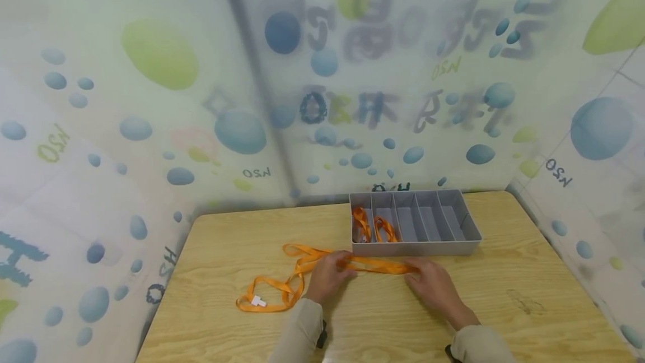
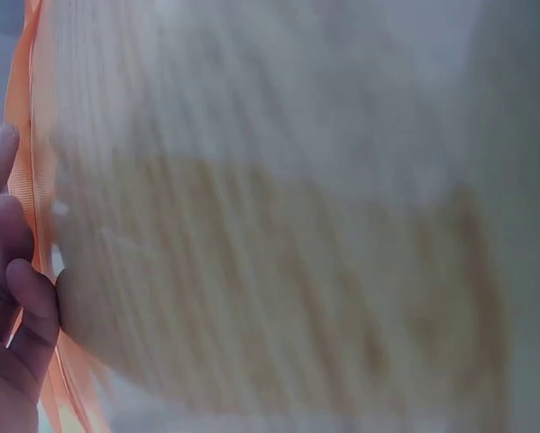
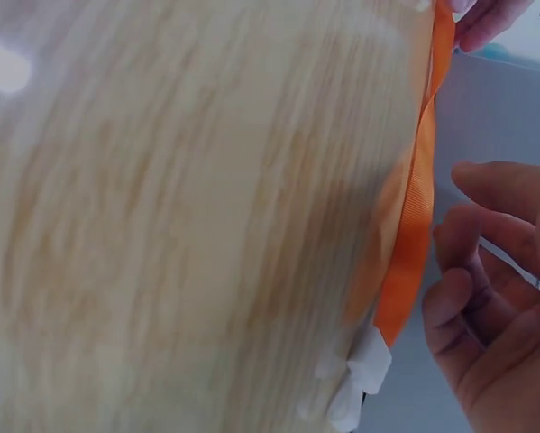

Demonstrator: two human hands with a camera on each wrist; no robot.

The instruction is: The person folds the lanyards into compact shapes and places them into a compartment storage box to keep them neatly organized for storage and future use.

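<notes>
An orange lanyard (image 1: 380,265) stretches flat along the table in front of a grey divided box (image 1: 415,249). My left hand (image 1: 330,276) grips the strap, with curled fingers around it in the left wrist view. At the strap's right end is my right hand (image 1: 434,289). In the right wrist view, that hand's loosely curled fingers (image 3: 463,230) are beside the strap, with a gap between them. A white clip (image 3: 370,361) is at the strap's end there. More orange lanyard (image 1: 272,308) lies looped to the left, with a white clip (image 1: 258,301).
Coiled orange lanyards lie in the box's two leftmost compartments, one lanyard (image 1: 360,222) in the first and another lanyard (image 1: 385,229) in the second. The wooden table (image 1: 227,240) meets a patterned curtain wall (image 1: 312,144) behind and at both sides.
</notes>
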